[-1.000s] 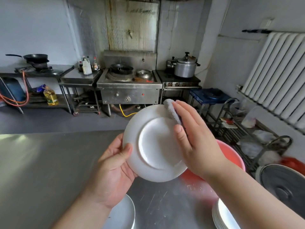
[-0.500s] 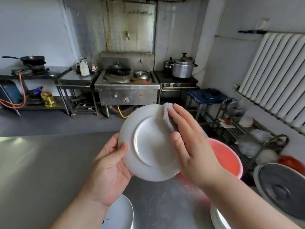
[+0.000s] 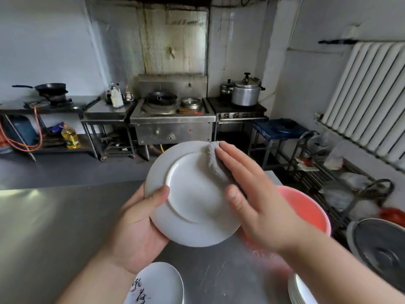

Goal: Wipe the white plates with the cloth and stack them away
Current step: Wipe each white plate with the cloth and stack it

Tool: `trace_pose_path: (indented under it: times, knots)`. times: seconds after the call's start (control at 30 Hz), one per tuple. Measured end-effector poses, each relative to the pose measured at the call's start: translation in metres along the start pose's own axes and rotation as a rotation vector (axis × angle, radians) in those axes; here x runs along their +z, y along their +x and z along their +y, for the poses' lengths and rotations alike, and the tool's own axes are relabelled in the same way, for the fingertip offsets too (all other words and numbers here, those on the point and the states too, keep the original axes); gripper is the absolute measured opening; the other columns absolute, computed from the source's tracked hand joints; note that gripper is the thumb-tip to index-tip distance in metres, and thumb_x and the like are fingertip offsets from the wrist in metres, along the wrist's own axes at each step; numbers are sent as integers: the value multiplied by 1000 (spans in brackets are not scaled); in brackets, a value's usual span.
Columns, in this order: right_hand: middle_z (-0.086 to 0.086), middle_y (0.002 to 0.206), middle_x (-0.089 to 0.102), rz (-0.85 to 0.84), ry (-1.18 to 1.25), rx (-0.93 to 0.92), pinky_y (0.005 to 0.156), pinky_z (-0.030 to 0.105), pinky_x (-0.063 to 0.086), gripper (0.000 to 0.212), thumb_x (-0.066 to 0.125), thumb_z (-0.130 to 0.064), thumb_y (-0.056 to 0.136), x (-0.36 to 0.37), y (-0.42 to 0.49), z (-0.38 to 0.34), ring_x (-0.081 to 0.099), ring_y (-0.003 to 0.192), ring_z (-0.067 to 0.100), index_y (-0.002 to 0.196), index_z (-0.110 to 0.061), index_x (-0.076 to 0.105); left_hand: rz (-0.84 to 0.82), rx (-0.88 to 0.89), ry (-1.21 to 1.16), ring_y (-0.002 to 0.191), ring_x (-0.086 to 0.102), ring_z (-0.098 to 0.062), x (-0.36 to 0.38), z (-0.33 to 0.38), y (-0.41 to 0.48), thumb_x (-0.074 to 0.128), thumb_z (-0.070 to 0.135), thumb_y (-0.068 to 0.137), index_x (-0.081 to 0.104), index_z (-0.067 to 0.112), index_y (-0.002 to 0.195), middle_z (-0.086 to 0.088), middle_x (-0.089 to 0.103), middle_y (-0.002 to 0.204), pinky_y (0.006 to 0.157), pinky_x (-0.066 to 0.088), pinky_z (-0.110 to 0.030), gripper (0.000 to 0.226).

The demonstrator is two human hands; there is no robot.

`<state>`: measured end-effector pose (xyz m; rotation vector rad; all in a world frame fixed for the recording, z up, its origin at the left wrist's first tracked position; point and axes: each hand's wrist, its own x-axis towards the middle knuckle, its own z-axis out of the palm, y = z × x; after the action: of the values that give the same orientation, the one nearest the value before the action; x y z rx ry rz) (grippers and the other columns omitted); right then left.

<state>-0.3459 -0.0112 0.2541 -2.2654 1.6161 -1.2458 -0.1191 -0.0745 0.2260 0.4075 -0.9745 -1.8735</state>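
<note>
In the head view, the left hand (image 3: 135,227) gripped the rim of a white plate (image 3: 192,200), held up just left of the pink basin (image 3: 306,207), underside showing. The right hand (image 3: 263,207) lay flat, fingers straight, pressing the grey cloth (image 3: 215,163) onto it. Wiping seemed midway. I could not tell whether the plate stack (image 3: 300,290) nearer than the basin was wiped.

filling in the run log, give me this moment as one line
step: wiping | left hand: grips white plate at rim | right hand: flat, presses cloth on plate | stack: not yet
</note>
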Motion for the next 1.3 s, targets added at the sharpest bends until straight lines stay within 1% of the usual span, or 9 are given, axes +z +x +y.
trace_pose_path:
  times: [0.1,0.2,0.4,0.63,0.7,0.83,1.0,1.1,1.3]
  knots:
    - [8,175,5,65,-131,9,131,50,8,85,26,-67,105,46,-39,-16,-2,162,32,164,-6,21,46,8,-40,137,57,-40,-3,-8,0,65,21,88,56,11,148,-22,59,148,107,52,-53,61]
    - [5,176,-1,40,-226,55,130,38,-4,87,23,-72,103,51,-42,-19,-10,161,31,165,-11,18,38,-7,-64,134,59,-39,-7,-14,-1,56,14,96,58,14,147,-22,59,147,102,56,-50,51]
    - [-8,171,23,62,-40,71,129,39,20,68,38,-52,105,5,15,-5,12,158,2,162,-17,34,6,5,-99,140,54,-37,-1,-13,-1,61,15,91,52,15,151,-18,57,151,111,47,-54,61]
    - [-1,175,11,343,71,179,126,60,20,71,35,-54,108,70,-50,-15,9,162,23,164,-11,25,-22,-92,-169,137,56,-40,13,-28,-7,87,23,77,58,5,146,-24,57,149,110,50,-51,77]
    - [-3,172,22,315,68,173,128,51,22,65,40,-47,106,47,-30,-6,15,160,16,161,-12,34,-28,-114,-171,135,59,-38,9,-23,-5,87,24,74,65,6,139,-22,61,145,107,53,-50,71]
    - [-7,163,41,59,79,103,126,40,29,57,40,-48,107,8,12,9,29,154,2,153,-18,51,25,-117,-58,135,60,-35,7,-17,-1,50,31,101,68,7,136,-21,62,144,105,55,-45,46]
    - [-5,175,11,17,-17,136,131,44,12,80,30,-67,103,38,-29,2,3,161,12,165,-17,25,95,-106,-75,137,57,-37,5,-30,-2,45,32,102,57,3,146,-23,59,147,114,41,-54,54]
    - [0,176,-9,-18,-107,117,128,49,-3,89,24,-73,102,64,-64,-8,-17,160,27,166,-14,10,115,-125,-87,134,60,-36,3,-38,-3,45,36,101,62,5,142,-23,60,145,107,53,-51,54]
    - [-11,173,16,-27,36,163,131,39,14,72,34,-61,105,10,-9,23,6,159,1,164,-20,29,103,-111,-167,138,57,-34,11,-44,2,42,34,107,63,9,143,-18,58,150,107,52,-49,49]
